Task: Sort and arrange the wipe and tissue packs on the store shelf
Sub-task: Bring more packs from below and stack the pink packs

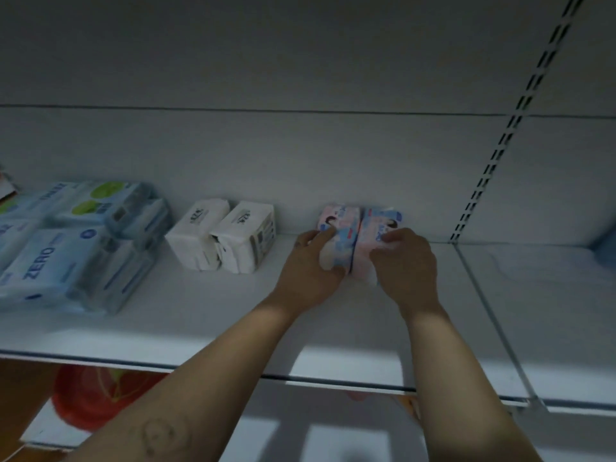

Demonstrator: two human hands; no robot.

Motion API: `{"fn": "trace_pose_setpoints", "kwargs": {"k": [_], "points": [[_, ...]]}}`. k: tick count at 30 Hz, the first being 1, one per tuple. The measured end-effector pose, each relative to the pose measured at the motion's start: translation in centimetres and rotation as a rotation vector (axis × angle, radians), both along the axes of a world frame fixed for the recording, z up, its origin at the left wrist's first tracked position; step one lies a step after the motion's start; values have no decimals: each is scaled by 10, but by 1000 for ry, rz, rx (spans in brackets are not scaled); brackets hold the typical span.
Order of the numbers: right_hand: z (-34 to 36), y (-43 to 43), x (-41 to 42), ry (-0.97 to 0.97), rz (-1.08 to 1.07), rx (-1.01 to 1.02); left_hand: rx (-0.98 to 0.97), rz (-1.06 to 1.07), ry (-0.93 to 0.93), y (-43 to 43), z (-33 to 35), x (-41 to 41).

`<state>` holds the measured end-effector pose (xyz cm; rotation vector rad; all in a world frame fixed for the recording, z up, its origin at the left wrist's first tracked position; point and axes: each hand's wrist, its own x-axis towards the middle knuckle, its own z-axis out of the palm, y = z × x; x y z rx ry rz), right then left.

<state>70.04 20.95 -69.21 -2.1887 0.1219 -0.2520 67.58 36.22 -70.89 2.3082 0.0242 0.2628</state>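
Note:
Two pink and blue wipe packs lie side by side at the back middle of the white shelf (186, 325). My left hand (311, 268) grips the left pack (340, 228), thumb over its top. Fingers of my right hand (405, 261) curl over the front of the right pack (378, 225). The two packs touch each other. Left of them stand two white tissue packs (221, 236), also touching. At the far left sits a cluster of pale blue packs (73, 241), one marked ZERO, some with green ovals.
The grey back panel rises behind the packs. A slotted upright (500, 148) and a shelf joint divide off the right bay, where a blue item (605, 248) shows at the edge. Below the shelf's front edge lies a red and yellow package (90, 395).

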Motion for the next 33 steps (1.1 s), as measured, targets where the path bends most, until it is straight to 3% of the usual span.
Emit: {"fn": "trace_pose_setpoints", "kwargs": {"k": [6,8,11,13,18,20,23,28,33], "points": [[-5,-18,-7,30,80,162,-56,-84,44,-10,1,-1],[-4,-17,-14,28,68,33,-92,-77,62,0,2,-17],[9,-3,-28,-225,37,-154,-13,13,43,31,4,-51],[19,18,-51,-327,227,-109,58,29,-35,57,6,-85],[15,84,-128,-73,822,-179,179,38,-115,109,-15,-187],[2,106,-154,86,1042,-354,157,60,-1,123,-42,-230],[-38,135,-189,297,1313,-751,176,106,353,135,-92,-286],[-140,153,-233,516,1296,-969,263,124,783,133,-164,-343],[-222,140,-264,802,1212,-1032,493,-65,898,115,-208,-361]]}}
